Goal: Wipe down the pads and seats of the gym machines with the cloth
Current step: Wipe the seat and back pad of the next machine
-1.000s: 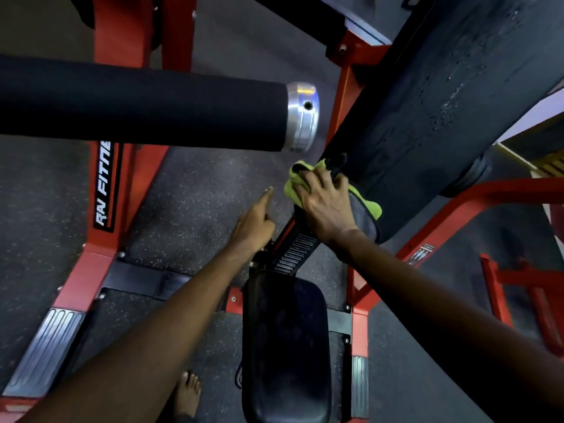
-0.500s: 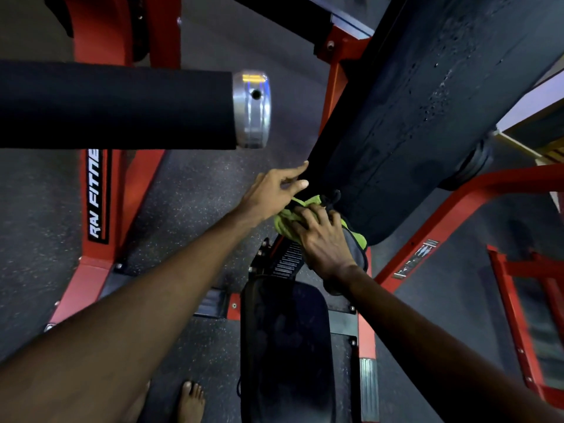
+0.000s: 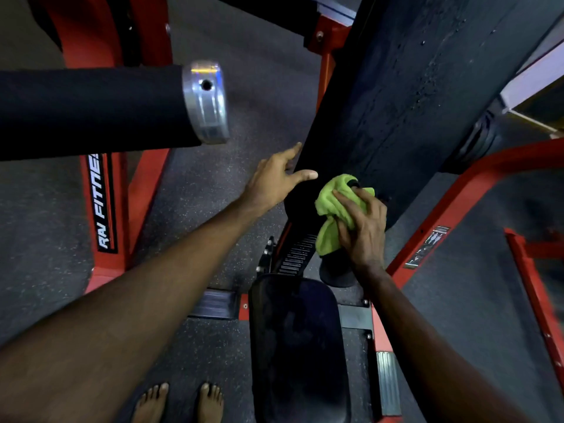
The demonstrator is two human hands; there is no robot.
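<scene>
My right hand [image 3: 363,230] squeezes the green cloth [image 3: 334,206] on the low end of the long black pad [image 3: 412,102], mid-frame, my open left hand [image 3: 274,178] touches its edge, and the pad stretches away to the upper right.

I see fluffy green cloth [image 3: 332,206] on the matt, pitted black back pad [image 3: 412,102] at 1 o'clock. The seat [image 3: 296,340] at 6 o'clock looks smoother, glossier, and the end cap [image 3: 207,102] is brushed metal.
</scene>
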